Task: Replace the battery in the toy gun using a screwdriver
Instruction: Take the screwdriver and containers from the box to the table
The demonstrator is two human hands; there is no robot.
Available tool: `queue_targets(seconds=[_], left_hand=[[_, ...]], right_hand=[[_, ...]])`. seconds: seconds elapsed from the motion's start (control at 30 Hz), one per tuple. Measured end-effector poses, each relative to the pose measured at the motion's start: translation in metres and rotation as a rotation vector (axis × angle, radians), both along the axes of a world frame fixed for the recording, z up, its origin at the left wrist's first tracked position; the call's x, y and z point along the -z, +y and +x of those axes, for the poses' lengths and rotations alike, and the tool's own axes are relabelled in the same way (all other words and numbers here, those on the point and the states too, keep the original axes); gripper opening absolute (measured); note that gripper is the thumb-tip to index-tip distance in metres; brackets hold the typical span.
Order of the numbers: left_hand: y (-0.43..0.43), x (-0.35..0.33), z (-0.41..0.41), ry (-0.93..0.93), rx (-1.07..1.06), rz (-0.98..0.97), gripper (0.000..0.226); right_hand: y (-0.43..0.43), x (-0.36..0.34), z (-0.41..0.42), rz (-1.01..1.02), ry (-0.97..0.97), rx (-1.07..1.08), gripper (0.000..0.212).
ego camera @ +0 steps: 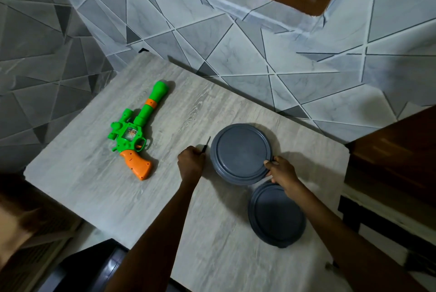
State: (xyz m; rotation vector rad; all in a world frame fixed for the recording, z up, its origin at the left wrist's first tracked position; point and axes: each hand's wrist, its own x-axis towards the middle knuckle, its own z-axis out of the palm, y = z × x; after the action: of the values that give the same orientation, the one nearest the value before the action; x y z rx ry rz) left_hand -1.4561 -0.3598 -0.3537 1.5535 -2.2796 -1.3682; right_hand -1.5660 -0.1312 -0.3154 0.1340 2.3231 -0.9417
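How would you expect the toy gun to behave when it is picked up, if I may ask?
The toy gun looks like moulded plastic, so probably stiff and light. It lies flat on the table, its orange grip jutting sideways, so it likely won't roll.

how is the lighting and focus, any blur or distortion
Head view: dim light; soft shadows fall right of the upper lid and right hand; toy gun sharp, screwdriver in the left hand barely visible; bottom-left corner blurred; wide-angle stretch toward the edges.
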Motion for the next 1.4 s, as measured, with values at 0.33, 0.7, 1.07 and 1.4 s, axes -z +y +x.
queue_targets(seconds=[0.33,0.7,1.07,1.4], left_hand=[[-0.007,-0.001,-0.046,0.061,0.113,-0.020,0.012],[-0.003,-0.004,-0.084,0.039,0.134,-0.008,0.017],[-0.001,-0.007,-0.076,0.022,0.133,-0.028,0.019],[0.052,-0.068,0.021,0.331,-0.009,0.285,0.012]], right_hand=[[0.002,-0.001,-0.028,-0.046,-0.011,0.139,0.026],[-0.004,0.009,-0.040,-0.033,0.012,0.176,0.019],[0.000,0.002,-0.039,0.044,-0.018,0.201,0.039],[0.026,-0.077,0.032,-0.270,0.178,0.156,0.011]])
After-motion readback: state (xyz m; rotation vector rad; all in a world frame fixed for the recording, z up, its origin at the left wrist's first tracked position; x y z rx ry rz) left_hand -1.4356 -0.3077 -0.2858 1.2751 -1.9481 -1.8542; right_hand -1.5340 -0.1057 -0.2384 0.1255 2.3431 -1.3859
